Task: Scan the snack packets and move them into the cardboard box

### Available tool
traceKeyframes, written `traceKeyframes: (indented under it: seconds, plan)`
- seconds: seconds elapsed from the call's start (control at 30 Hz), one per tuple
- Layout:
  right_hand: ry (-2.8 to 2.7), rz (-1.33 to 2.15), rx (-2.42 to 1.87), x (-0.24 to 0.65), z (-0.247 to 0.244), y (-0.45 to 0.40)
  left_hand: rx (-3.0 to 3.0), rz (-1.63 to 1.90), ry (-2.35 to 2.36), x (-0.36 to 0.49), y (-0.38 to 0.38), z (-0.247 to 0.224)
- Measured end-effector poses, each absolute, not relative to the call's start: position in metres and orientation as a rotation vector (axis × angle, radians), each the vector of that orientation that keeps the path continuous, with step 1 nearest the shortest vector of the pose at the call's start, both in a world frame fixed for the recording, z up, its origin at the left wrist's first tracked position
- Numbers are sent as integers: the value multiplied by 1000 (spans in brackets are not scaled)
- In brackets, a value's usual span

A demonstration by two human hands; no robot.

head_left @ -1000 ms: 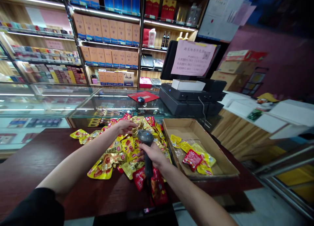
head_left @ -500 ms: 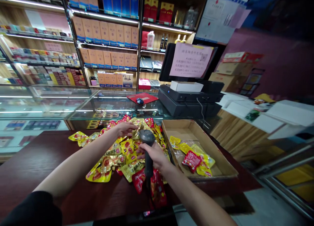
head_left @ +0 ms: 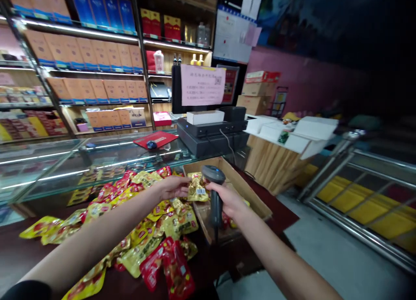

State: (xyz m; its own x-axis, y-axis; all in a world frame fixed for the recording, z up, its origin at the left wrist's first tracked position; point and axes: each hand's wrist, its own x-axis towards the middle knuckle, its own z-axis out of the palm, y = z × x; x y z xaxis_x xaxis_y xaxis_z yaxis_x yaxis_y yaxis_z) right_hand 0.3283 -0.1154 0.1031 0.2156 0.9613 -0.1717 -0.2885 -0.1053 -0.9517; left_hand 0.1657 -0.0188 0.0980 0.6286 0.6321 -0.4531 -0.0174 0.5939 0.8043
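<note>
My left hand [head_left: 175,187] pinches a small gold snack packet [head_left: 197,183] by its left side, with a printed barcode facing me. In my right hand [head_left: 225,200] is a dark grey barcode scanner [head_left: 215,204], held upright by its handle, its head just right of the packet. A heap of yellow, gold and red snack packets [head_left: 178,224] lies on the counter under and around my left forearm. Behind the scanner stands an open cardboard box [head_left: 260,204]; a few packets inside it are partly hidden by my right hand.
Behind the heap is a glass display case with a red mat [head_left: 162,138] and a mouse [head_left: 151,145]. A monitor with a pink notice [head_left: 203,85] stands above a black cash drawer [head_left: 208,141]. A metal railing [head_left: 364,183] runs at the right.
My view has turned right. My left hand has brought the gold packet from over the heap to the box's near left edge, barcode showing. The scanner has moved along beside it.
</note>
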Motion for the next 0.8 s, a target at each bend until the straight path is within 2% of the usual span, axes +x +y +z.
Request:
traceKeyframes:
  seconds: [0.2,0.33,0.6,0.8]
  plan:
    - [-649,1095,-1264,397,94,-131,855,295,784,240,-17,86]
    - [-608,1116,-1278,404,89,-134,843,269,800,242,-23,82]
    - [-724,1235,-1232,348,98,-111,802,409,833,132,-21,94]
    - [-869,1488,-1176,269,97,-95,730,616,969,26,-35,105]
